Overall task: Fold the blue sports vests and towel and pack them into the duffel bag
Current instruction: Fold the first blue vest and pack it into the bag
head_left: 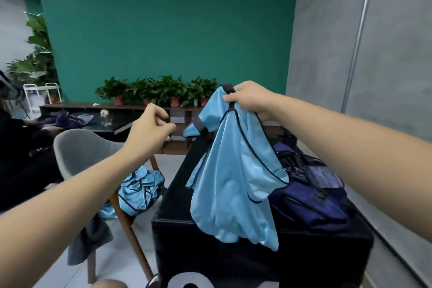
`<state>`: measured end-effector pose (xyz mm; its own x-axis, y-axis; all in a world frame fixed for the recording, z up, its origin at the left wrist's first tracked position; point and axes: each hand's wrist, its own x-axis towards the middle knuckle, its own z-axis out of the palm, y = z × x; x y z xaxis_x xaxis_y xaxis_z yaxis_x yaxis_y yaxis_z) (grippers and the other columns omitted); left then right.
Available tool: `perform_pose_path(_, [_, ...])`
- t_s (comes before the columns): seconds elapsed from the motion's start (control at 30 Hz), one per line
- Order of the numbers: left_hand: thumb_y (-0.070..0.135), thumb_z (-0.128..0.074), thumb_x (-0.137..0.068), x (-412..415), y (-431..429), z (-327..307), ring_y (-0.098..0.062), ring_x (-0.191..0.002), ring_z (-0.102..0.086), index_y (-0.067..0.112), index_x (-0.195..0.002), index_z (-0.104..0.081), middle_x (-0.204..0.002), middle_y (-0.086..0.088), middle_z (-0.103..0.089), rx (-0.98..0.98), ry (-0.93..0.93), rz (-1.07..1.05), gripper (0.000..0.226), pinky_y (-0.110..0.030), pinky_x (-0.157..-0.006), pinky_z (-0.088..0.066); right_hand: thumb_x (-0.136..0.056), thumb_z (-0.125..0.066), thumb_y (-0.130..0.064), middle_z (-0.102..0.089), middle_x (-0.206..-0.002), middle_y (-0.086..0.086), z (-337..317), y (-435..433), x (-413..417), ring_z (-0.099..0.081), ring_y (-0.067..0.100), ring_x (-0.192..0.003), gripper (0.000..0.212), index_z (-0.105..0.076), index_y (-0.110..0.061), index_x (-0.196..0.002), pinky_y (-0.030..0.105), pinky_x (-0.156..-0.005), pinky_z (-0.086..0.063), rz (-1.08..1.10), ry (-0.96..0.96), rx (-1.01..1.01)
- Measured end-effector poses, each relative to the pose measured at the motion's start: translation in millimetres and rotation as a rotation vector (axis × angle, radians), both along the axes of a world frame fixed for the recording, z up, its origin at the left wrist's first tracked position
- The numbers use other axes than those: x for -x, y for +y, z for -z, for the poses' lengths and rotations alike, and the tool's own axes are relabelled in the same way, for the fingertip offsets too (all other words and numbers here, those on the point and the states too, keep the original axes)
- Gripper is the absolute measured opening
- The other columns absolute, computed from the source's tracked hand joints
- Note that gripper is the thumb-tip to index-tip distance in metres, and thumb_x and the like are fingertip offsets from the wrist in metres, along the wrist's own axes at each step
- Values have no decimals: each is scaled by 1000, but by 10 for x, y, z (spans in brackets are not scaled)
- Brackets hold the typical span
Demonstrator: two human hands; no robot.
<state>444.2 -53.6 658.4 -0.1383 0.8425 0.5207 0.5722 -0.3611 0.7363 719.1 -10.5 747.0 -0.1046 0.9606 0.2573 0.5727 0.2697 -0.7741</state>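
Sky-blue, shiny fabric is hanging in mid-air over the black worktop (175, 229): it is a blue vest (233, 182) with dark piping, and the right hand (250, 100) is holding it up by its top. That hand's fingers (230, 98) are curling tightly round the bunched cloth and a dark strap there, and the vest is draping straight down, with its lower hem brushing the near part of the worktop. The left hand (149, 128) is hovering to the left of the vest, apart from it, its fingers (163, 114) curling in toward the thumb and gripping nothing. Just behind and to the right of the hanging vest, the navy duffel bag (311, 196) is lying slumped on the worktop, partly hidden by the blue cloth; whether it is zipped I cannot tell. To the left of the worktop a grey chair (81, 147) with wooden legs is standing, and a crumpled heap of blue vests (138, 189) is lying on its seat. A dark grey cloth (90, 238) is hanging off the seat's front edge. Farther back, potted plants (161, 91) are lining a low shelf against the green wall (163, 18).
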Motion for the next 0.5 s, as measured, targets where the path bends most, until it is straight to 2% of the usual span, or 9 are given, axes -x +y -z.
perform_pose_path(0.1, [26, -74, -95, -339, -237, 266, -10, -72, -72, 27, -101, -56, -80, 1, -72, -4, 23, 119, 20, -34, -67, -50, -92, -73, -28, -67, -83, 17, -15, -18, 28, -69, 30, -73, 19, -66, -10, -94, 44, -70, -59, 23, 87, 12])
perform_pose_path(0.13, [28, -76, -94, -454, -317, 357, -11, -73, -70, 29, -99, -56, -79, 3, -71, -21, 45, 166, 21, -35, -69, -52, -95, -71, -23, -64, -81, 16, -7, -27, 38, -67, 29, -72, 15, -62, -12, -91, 42, -67, -57, 41, 104, 16])
perform_pose_path(0.2, [37, -79, -91, -661, -484, 546, -10, -77, -64, 35, -103, -55, -87, 8, -67, -83, 146, 261, 27, -32, -71, -54, -96, -69, -17, -54, -75, 12, 15, -10, 56, -58, 27, -71, 26, -49, -16, -80, 40, -64, -49, 80, 123, 24])
perform_pose_path(0.27, [53, -80, -87, -838, -636, 742, -7, -90, -60, 42, -122, -53, -107, 18, -56, -200, 396, 324, 46, -27, -76, -53, -97, -69, -15, -49, -68, 9, 34, 26, 64, -56, 27, -70, 36, -40, -18, -74, 38, -63, -48, 102, 150, 36])
perform_pose_path(0.33, [60, -79, -83, -971, -677, 906, -13, -102, -52, 41, -140, -51, -123, 12, -46, -373, 704, 329, 66, -32, -86, -50, -99, -69, -16, -52, -63, 7, 43, 21, 78, -59, 25, -60, 36, -42, -17, -74, 30, -56, -49, 117, 157, 55])
perform_pose_path(0.37, [58, -79, -82, -1015, -652, 957, -18, -103, -49, 39, -141, -52, -127, 7, -46, -464, 813, 301, 67, -36, -87, -48, -100, -68, -17, -52, -63, 6, 52, 14, 89, -57, 24, -56, 36, -43, -17, -74, 27, -52, -46, 128, 142, 55])
perform_pose_path(0.43, [52, -80, -82, -1070, -594, 937, -25, -110, -49, 35, -129, -61, -134, 0, -49, -584, 920, 235, 53, -41, -88, -45, -99, -69, -19, -55, -69, 9, 77, 20, 129, -58, 24, -60, 32, -46, -15, -77, 29, -55, -47, 134, 124, 55])
perform_pose_path(0.5, [41, -72, -87, -1086, -532, 859, -29, -124, -50, 31, -104, -67, -137, -1, -51, -695, 1000, 235, 20, -44, -95, -42, -98, -69, -19, -58, -79, 12, 108, 33, 151, -60, 26, -70, 27, -50, -14, -80, 35, -63, -50, 126, 133, 54])
